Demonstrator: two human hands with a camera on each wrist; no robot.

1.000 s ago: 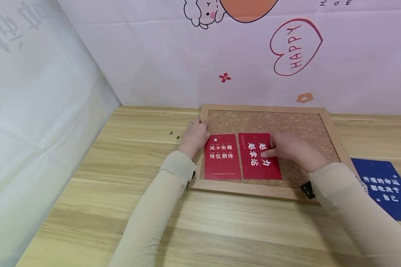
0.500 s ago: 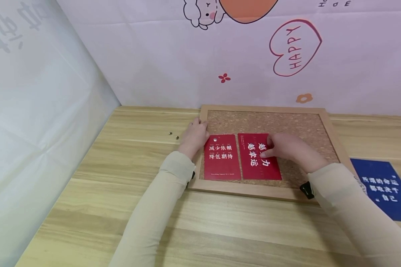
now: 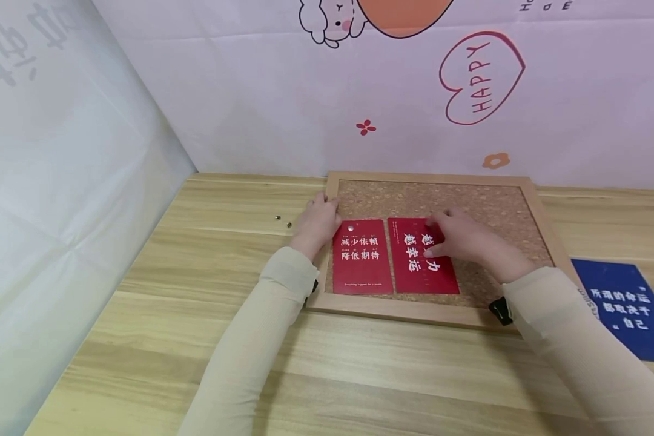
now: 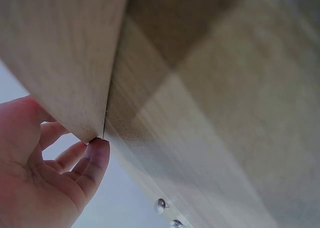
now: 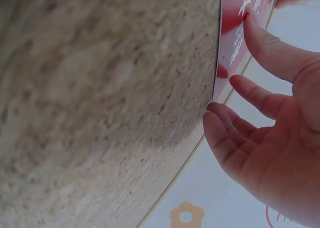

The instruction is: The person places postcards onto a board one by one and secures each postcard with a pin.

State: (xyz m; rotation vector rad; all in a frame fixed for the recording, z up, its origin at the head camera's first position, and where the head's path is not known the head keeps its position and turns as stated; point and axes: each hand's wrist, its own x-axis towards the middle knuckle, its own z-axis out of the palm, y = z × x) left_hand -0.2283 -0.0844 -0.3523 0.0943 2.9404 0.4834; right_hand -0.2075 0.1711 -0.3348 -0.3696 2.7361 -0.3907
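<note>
A wood-framed corkboard (image 3: 485, 198) lies on the table. My left hand (image 3: 317, 221) holds the left side of its frame, fingertips at the outer edge in the left wrist view. One red card (image 3: 363, 274) with white writing lies at the board's left, a silver thumbtack (image 3: 351, 228) near its top. Beside it is a second red card (image 3: 414, 281), its large writing turned sideways. Over that card's right side is my right hand (image 3: 465, 239). In the right wrist view its thumb and index fingertip (image 5: 235, 80) touch the card, the other fingers loosely bent near the cork.
Two loose thumbtacks (image 3: 283, 221) lie on the table left of the board. A blue card (image 3: 627, 342) rests to the right, partly covered by the right sleeve. A printed white cloth (image 3: 261, 109) hangs behind the table.
My right hand's fingers have shifted slightly left and up over the second red card. My left hand and the board stay in place.
</note>
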